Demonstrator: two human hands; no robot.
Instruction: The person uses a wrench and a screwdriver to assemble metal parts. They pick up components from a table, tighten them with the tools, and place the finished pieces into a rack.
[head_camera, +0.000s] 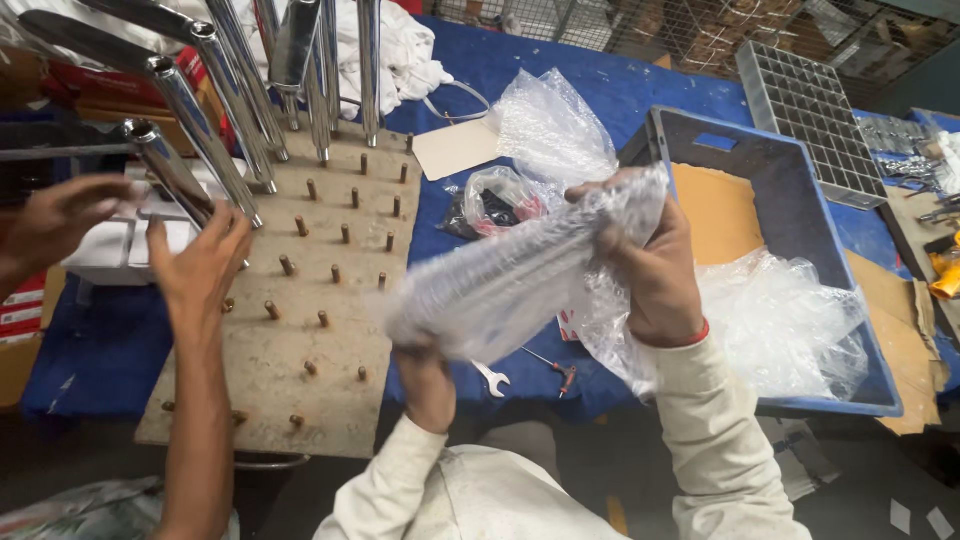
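A long object wrapped in clear bubble wrap (520, 270) is held slanted between my hands above the blue-covered table. My left hand (428, 380) grips its lower end from below. Its upper end is in my right hand (650, 265), where the wrap bunches around the fingers. What is inside the wrap is blurred. Left of me, another person's two hands (200, 265) (55, 220) reach toward shiny metal tubes (195, 130) standing on a wooden peg board (300, 330).
A blue plastic crate (800, 200) at right holds cardboard and loose bubble wrap (780, 320). A small wrench (492, 378) and a screwdriver (555, 368) lie on the blue cloth. More plastic wrap (545, 125), a white cloth (400, 50) and a metal grid tray (815, 120) lie farther back.
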